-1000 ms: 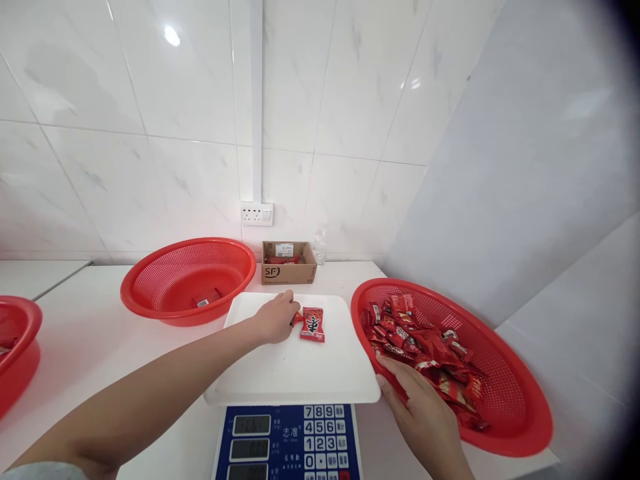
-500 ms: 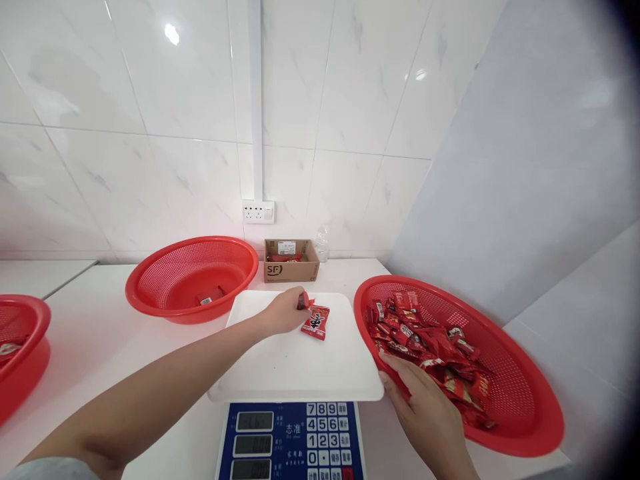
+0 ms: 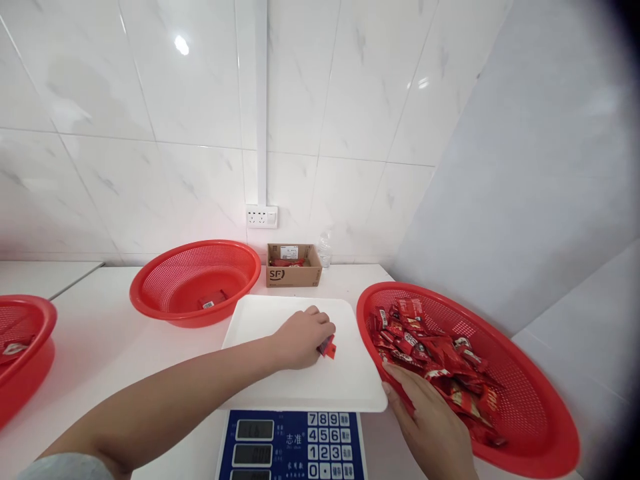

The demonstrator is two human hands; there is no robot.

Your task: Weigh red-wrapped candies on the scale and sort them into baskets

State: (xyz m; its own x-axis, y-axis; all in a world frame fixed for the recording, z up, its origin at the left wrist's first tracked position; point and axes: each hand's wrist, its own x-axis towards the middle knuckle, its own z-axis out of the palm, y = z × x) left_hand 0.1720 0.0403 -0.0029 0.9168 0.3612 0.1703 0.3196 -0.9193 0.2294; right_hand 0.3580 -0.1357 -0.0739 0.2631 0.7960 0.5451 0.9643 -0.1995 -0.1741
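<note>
My left hand (image 3: pixel 303 337) is over the white tray (image 3: pixel 280 387) of the blue scale (image 3: pixel 293 445), fingers curled round a small red packet (image 3: pixel 328 347) that pokes out at the fingertips. My right hand (image 3: pixel 431 427) lies on the near rim of the red basket (image 3: pixel 530 413) on the right, fingers reaching among several red packets (image 3: pixel 435 353) inside; whether it grips one is hidden.
A second red basket (image 3: pixel 150 293) with one packet stands behind the scale on the left, a third (image 3: pixel 30 333) at the far left edge. A small cardboard box (image 3: pixel 293 273) and a wall socket (image 3: pixel 261 216) sit at the tiled wall.
My left hand lifted the packet from the tray's far middle and has drawn it nearer and to the right, closing over it. The right hand stayed at the basket rim.
</note>
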